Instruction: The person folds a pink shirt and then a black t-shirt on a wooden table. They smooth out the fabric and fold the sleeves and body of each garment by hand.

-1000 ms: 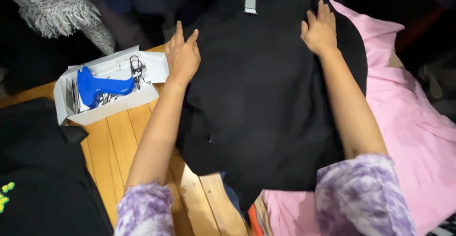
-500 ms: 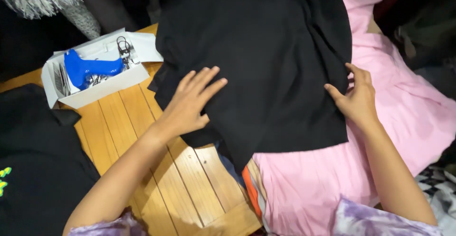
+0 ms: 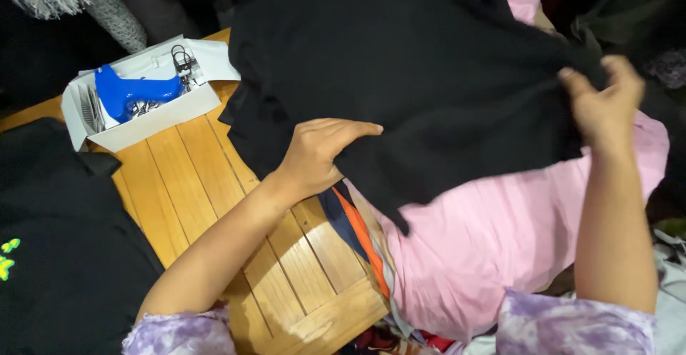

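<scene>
A plain black garment covers a pink one at five o'clock, while a blue tool sits in a white box at nine o'clock on tan wooden slats.

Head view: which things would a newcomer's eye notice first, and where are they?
A black garment fills the upper middle, with the left hand under its lower edge and the right hand gripping its right edge. A blue tool lies in a white box at upper left; pink cloth spreads below.
</scene>
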